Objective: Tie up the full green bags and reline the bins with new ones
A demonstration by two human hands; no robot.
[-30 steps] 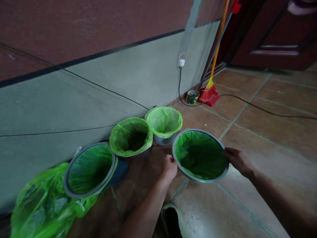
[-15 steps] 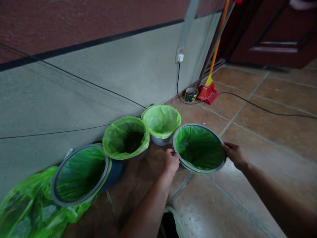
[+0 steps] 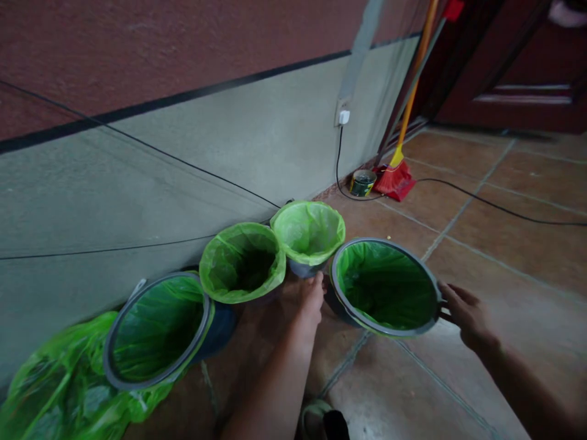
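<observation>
A trash can [image 3: 355,308] with a grey rim ring and a green plastic liner [image 3: 367,269] stands on the floor in front of me, its mouth facing me. My right hand [image 3: 468,311] grips the rim's right side between thumb and fingers. Just left of the same can, my left hand [image 3: 313,296] is off the rim and holds nothing; its fingers are loosely bent and partly hidden. It is close below a smaller light bin [image 3: 305,269], whose pale green liner folds over the edge.
Left along the wall stand another green-lined bin [image 3: 243,296] and a grey-rimmed blue trash can [image 3: 217,333]. Loose green plastic bags [image 3: 68,379] lie beside it. A broom [image 3: 398,156], red dustpan [image 3: 403,190] and small tin [image 3: 363,183] are near the door. A black cord [image 3: 486,201] crosses the floor.
My left hand has let go of the trash can's rim and moved up toward the smaller bin. My right hand stays at the right rim. The whole view has shifted slightly.
</observation>
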